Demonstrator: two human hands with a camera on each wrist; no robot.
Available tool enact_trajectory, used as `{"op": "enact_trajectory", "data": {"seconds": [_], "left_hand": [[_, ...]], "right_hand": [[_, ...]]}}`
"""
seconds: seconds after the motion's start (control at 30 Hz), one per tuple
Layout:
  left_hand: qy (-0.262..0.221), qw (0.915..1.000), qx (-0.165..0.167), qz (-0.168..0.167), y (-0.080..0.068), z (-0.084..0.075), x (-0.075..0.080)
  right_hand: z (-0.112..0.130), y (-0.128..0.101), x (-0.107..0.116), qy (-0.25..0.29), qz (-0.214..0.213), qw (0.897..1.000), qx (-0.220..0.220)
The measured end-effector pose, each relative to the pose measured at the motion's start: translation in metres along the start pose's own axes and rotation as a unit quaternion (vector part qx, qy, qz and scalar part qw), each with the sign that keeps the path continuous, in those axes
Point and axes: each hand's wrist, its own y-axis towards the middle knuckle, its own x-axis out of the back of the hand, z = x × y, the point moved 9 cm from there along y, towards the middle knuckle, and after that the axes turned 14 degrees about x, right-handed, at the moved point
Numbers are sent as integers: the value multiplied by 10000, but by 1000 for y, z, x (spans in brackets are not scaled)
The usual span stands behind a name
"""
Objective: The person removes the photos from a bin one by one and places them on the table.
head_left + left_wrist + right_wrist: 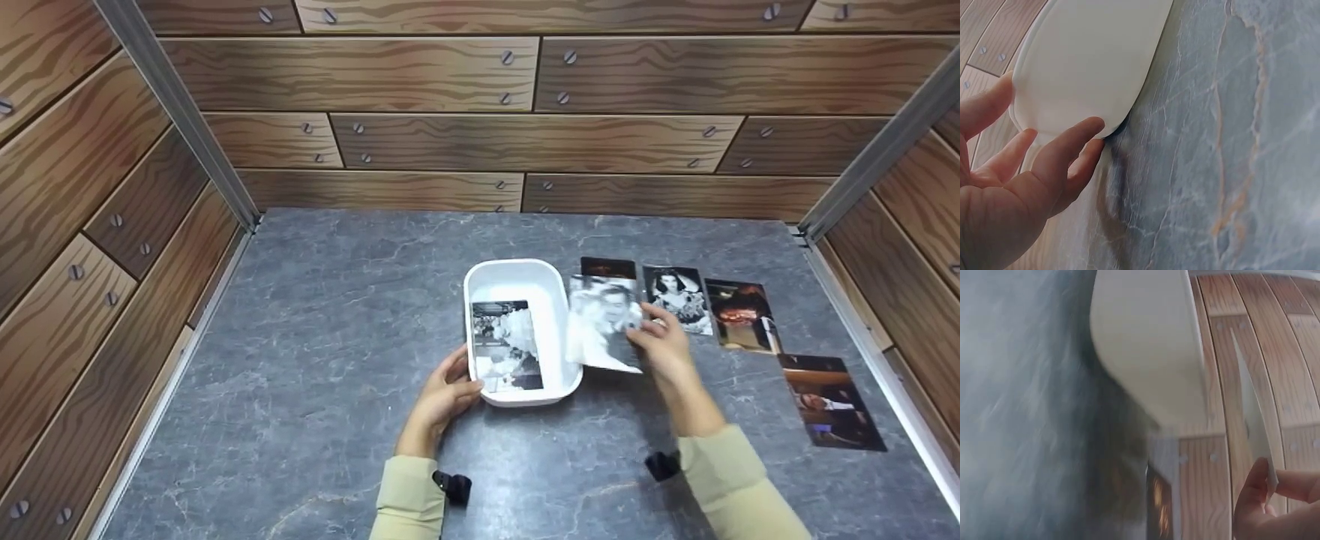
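Just right of the white tub (523, 279), lifted off the grey marbled surface (322, 322), a black-and-white portrait photo (604, 322) hangs in the person's right hand (663, 346), pinched at its near right edge between thumb and fingers; the right wrist view catches it edge-on, thin as a blade above the fingertips (1258, 481), with the tub's outer wall (1145, 343) close alongside. Its left edge sits right at the tub's right rim, though whether the two touch is hard to call from the head view. Inside the tub one photo (506, 345) already lies flat, image up, along the left side. The left hand (444, 396) is relaxed and open, fingers (1069, 143) straight against the tub's near left corner (1084, 62), holding nothing but steadying it. Done well, this step looks to call for a light pinch that avoids bending the print, bringing it level over the opening and letting it down flat, with the left hand keeping the tub from sliding. Further right, three more photos (679, 298) wait in a row on the surface, one partly behind the held print, and a fourth (831, 401) lies nearer the right edge. Wood-plank walls (525, 112) close the scene in.
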Motion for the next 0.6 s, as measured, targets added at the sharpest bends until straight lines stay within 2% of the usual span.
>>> {"op": "enact_trajectory", "data": {"seconds": [0.2, 0.3, 0.47, 0.6], "left_hand": [[81, 9999, 27, -57, 0, -1, -1], [95, 9999, 32, -64, 0, -2, -1], [80, 9999, 40, -78, 0, -1, -1], [60, 9999, 37, -115, -1, 0, 0]], "right_hand": [[-14, -5, 44, 87, -357, 9993, -73], [-28, -11, 56, -72, -284, 9990, -326], [-50, -27, 57, -525, 59, 9963, -674], [-63, -37, 48, -623, 229, 9945, -814]]}}
